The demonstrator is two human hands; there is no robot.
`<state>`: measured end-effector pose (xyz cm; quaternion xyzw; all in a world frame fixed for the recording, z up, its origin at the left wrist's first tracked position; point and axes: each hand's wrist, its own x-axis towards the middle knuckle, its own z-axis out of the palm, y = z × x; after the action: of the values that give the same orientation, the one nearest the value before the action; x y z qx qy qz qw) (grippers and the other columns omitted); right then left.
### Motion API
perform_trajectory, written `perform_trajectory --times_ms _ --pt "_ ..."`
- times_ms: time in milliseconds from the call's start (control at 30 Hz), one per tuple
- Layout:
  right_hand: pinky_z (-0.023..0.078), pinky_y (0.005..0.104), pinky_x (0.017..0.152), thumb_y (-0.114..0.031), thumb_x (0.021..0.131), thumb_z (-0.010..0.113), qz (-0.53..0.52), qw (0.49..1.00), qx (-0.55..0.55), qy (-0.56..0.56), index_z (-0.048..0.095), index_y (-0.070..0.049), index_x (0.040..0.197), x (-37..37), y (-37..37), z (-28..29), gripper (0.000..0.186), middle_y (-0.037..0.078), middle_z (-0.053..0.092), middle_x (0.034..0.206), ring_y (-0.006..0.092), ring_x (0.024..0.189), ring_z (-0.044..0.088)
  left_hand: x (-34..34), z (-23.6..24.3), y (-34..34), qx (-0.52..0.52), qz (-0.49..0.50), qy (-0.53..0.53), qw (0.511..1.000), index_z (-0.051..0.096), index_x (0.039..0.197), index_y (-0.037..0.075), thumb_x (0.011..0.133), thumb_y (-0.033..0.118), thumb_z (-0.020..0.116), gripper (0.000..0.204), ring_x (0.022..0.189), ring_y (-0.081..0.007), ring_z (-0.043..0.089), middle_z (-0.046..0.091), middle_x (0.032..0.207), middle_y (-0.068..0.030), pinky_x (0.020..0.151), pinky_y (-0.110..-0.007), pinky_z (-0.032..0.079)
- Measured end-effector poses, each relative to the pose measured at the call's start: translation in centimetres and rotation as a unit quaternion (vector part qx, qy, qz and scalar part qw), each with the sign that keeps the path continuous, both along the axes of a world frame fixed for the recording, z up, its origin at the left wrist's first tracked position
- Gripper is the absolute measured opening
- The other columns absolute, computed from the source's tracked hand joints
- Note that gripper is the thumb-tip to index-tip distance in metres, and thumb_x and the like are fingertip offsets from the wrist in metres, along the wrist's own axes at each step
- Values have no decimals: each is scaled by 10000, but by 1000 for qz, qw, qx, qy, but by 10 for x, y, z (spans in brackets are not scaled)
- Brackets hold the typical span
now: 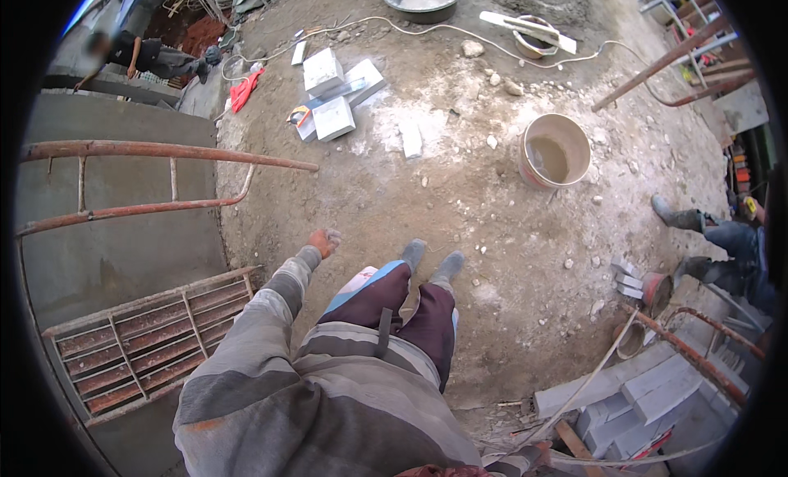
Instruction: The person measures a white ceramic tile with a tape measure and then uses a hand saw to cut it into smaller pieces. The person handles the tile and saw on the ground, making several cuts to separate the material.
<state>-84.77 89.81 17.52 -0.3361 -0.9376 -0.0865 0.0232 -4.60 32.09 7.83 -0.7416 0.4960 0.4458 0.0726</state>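
Note:
My left hand [326, 242] hangs over the dusty ground at the end of a striped grey sleeve. Its dusty fingers are loosely bent and a little apart, and I see nothing in them. Low in the view, my right hand [538, 454] shows only in part beside a pale cord and light grey blocks [661, 391]. Its fingers are too hidden to show whether it holds anything. Ahead of my feet lie several pale blocks [334, 118], with a handsaw [300, 115] with an orange handle among them. A bucket [525, 161] holding murky water stands to their right.
A black basin [402, 11], a round pan [527, 48] under white boards and a pale cable lie farther off. Rusty metal frames [148, 151] flank both sides. One person [148, 57] is at far left; another's boots [677, 216] show at right. A red cloth [245, 89] lies left.

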Motion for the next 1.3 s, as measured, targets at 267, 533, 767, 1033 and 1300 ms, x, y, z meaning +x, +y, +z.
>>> perform_trajectory --times_ms 267,533,767,1033,1300 --pt "468 571 914 -585 956 420 125 982 82 -117 436 -69 1382 45 -130 -46 669 136 642 1155 365 1022 640 106 12 157 153 98 -9 983 744 1063 132 796 176 676 280 876 -238 710 738 991 -119 759 -370 571" --pt "583 396 737 -225 983 514 270 628 -573 -452 250 -134 1531 298 -478 -109 615 166 655 1071 286 913 688 253 183 -24 -448 478 15 755 37 1550 81 724 134 849 1160 1212 -338 526 385 1436 -275 951 -405 479" --pt "526 353 792 -48 868 479 615 417 -420 -521 525 -82 1377 537 -679 -31 512 125 689 754 211 731 698 379 204 -65 -618 487 -68 613 624 1133 -95 877 156 714 369 969 -233 617 666 1035 -151 872 -346 498" --pt "516 390 743 -96 843 539 712 275 -401 -506 617 -76 1267 702 -718 -1 432 168 695 817 246 713 666 396 193 -73 -685 462 72 558 603 953 -83 920 102 593 189 460 -120 448 491 559 -48 746 -466 548" --pt "524 371 846 -9 818 559 724 32 -488 -487 609 -20 1220 890 -711 121 405 163 646 1028 276 960 659 374 208 -103 -714 417 92 556 605 848 -12 923 95 630 133 487 -119 521 587 645 -61 448 -263 460"
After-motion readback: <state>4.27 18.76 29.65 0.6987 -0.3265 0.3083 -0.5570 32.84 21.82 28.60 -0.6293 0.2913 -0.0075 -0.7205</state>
